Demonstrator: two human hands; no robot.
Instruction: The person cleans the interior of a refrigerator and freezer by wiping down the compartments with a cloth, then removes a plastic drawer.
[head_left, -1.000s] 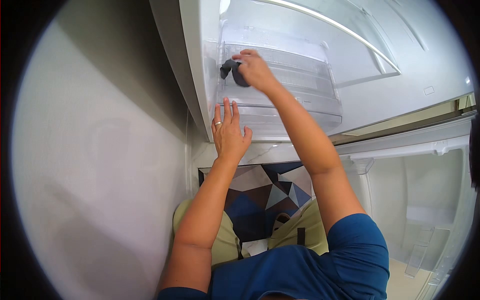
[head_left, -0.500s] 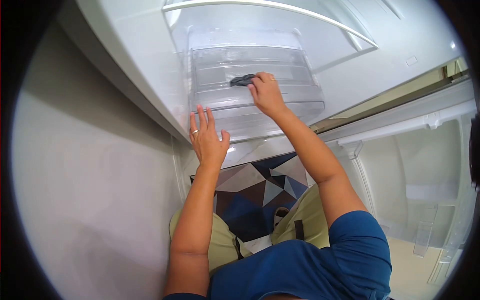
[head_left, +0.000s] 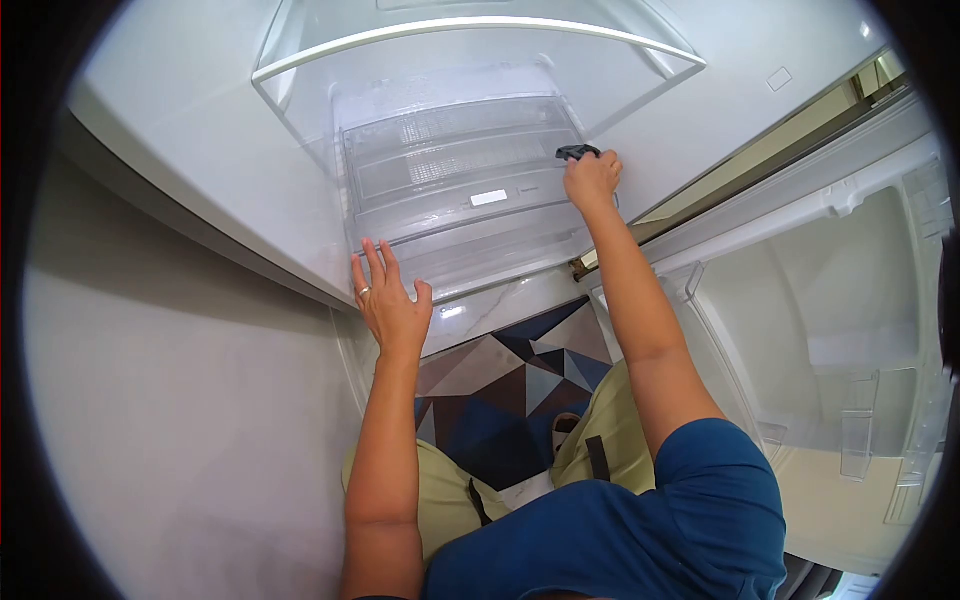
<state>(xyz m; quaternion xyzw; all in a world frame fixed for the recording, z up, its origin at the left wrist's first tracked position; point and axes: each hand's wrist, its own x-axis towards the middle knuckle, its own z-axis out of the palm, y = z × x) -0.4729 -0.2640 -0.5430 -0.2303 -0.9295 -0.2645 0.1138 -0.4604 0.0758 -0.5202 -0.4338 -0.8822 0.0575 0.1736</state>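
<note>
A clear plastic drawer [head_left: 470, 225] sits low inside an open white fridge, its ridged lid or top facing me. My right hand [head_left: 594, 180] grips a bunched dark grey cloth [head_left: 577, 152] at the drawer's right edge, close to the fridge's side wall. At the drawer's front left corner is my left hand [head_left: 392, 305], fingers spread and fingertips against the front. A small white label or bright reflection [head_left: 489, 198] shows on the drawer's upper face.
A glass shelf with a white front rim [head_left: 480, 22] spans above the drawer. The open fridge door [head_left: 830, 290] with its clear racks stands at right. A grey panel [head_left: 180, 400] rises at left. Below lies a geometric-patterned mat [head_left: 500, 390].
My right hand has carried the cloth from the drawer's middle to its right edge. The view has shifted, showing more of the shelf above. My left hand stays at the drawer's left corner.
</note>
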